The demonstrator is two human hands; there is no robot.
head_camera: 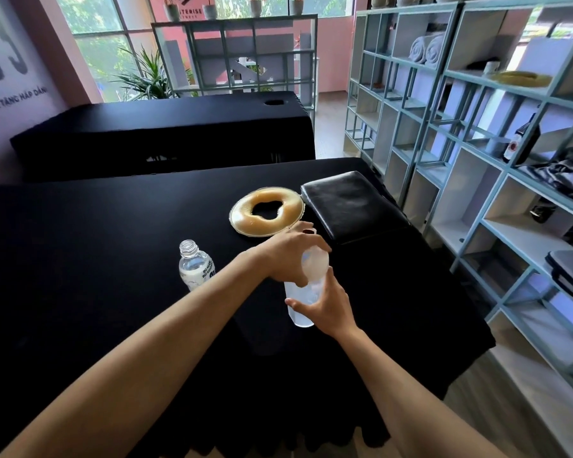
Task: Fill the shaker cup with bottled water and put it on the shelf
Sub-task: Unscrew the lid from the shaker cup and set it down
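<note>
— What can you see from where you stand?

— The shelf [477,133] first, a pale blue grid along the right wall. Its near end is cut off at the frame edge, and the dark bundles in the right-hand cubbies I cannot make out. Then the bench [113,259] under a black cover, with its front edge lost below the arms.

— And on the bench?

— A black cushion [348,206] at the far right, and touching its left edge a yellowish ring pad [265,209]. The near rim of the pad is hidden behind the hands.

— The shaker cup?

— The shaker cup [303,309] is near the middle of the bench, clear, with water in it. It stands tilted, its base towards me. Whether the base touches the cover I cannot tell. The right hand [328,304] has its grip wrapped round the body, thumb across the front. The left hand [290,256] has its grip curled over the lid [316,264], so most of the lid is covered; only a frosted patch shows.

— The bottle?

— The water bottle [196,264] stands upright just to the left of the left wrist, uncapped, with nobody holding it. Its lower part is hidden behind the forearm, and the label print is too small to read.
</note>
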